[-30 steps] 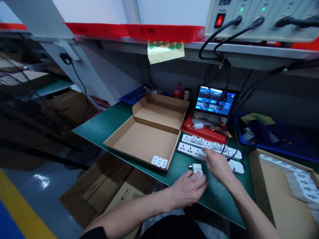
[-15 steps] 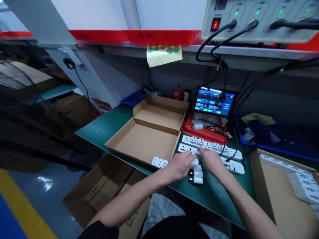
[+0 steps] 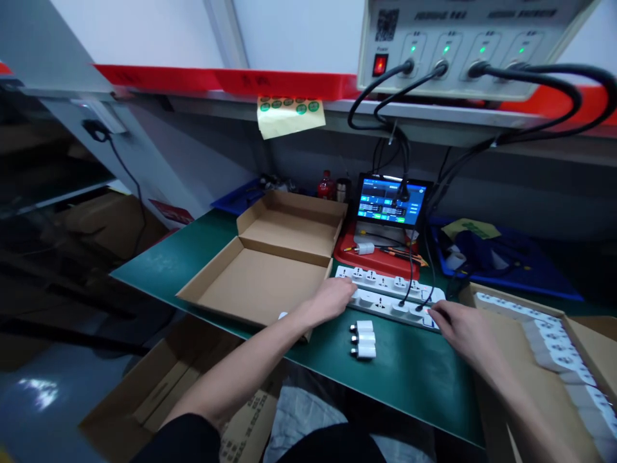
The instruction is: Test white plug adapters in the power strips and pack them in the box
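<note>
Two white power strips lie side by side on the green table. The far strip shows open sockets and several white adapters. On the near strip, black plugs sit in sockets toward the right, beside a lit switch. My left hand is closed over the near strip's left end; its fingertips are partly hidden. At the opposite end, by the switch, my right hand pinches the strip's edge between thumb and finger. Three white plug adapters lie in a row in front of the strips, pins facing left.
An open cardboard box stands left of the strips. Another box at right holds rows of white adapters. Behind are a red tray, a lit screen, hanging black cables and a blue tray. A powered test unit sits on the shelf.
My left hand has left the loose adapters and reached the near strip's left end. My right hand has moved right to the switch end. The camera view has turned rightward.
</note>
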### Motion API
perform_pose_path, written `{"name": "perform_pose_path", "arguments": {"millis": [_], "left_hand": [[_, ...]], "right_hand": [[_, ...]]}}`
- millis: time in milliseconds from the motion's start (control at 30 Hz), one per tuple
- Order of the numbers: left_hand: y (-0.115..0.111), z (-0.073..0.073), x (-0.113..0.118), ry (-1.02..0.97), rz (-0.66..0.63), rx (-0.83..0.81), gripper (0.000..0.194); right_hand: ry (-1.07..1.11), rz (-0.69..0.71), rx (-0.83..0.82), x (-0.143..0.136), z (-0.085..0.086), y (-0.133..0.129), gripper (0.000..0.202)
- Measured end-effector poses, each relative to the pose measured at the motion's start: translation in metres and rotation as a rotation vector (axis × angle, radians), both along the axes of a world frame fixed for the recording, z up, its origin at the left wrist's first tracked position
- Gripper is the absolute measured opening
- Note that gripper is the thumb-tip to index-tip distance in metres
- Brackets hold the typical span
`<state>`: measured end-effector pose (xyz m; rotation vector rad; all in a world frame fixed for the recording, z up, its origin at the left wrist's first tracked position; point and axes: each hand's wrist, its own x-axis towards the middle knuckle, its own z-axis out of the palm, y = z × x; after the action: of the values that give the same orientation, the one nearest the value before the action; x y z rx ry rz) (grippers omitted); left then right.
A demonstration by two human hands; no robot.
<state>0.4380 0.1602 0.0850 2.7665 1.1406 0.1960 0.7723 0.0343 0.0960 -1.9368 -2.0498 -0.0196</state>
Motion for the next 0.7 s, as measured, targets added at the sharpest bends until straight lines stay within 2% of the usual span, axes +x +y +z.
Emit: {"name": "perform_pose_path", "arguments": {"millis": [100, 233, 333, 400, 467, 533, 633, 700], "left_hand": [[-0.003, 0.006, 0.020, -0.081, -0.054, 0.065, 0.016], [-0.018, 0.006, 0.073, -0.219, -0.125, 0.034, 0.028], [-0.026, 0.003, 0.110, -0.247, -0.115, -0.064, 0.017], [-0.027, 0.004, 0.123, -0.277, -0.084, -0.125, 0.014], [-0.026, 0.007, 0.122, -0.364, -0.063, -0.160, 0.015], [-0.022, 0.011, 0.109, -0.477, -0.059, -0.179, 0.013], [-0.012, 0.016, 0.071, -0.600, -0.029, -0.222, 0.014], [-0.004, 0.017, 0.041, -0.616, 0.037, -0.251, 0.016]], "right_hand": [[0.139, -0.012, -0.066, 0.013, -0.006, 0.008, 0.032], [0.358, 0.065, -0.077, 0.005, -0.014, 0.023, 0.032], [0.397, 0.081, -0.026, -0.001, -0.018, 0.026, 0.031], [0.426, 0.053, 0.014, 0.000, -0.018, 0.024, 0.031], [0.467, 0.022, 0.043, 0.000, -0.016, 0.021, 0.033], [0.487, 0.018, 0.035, -0.003, -0.012, 0.019, 0.033], [0.491, 0.087, -0.029, -0.020, -0.005, 0.024, 0.029], [0.491, 0.147, -0.064, -0.039, -0.003, 0.033, 0.027]]}}
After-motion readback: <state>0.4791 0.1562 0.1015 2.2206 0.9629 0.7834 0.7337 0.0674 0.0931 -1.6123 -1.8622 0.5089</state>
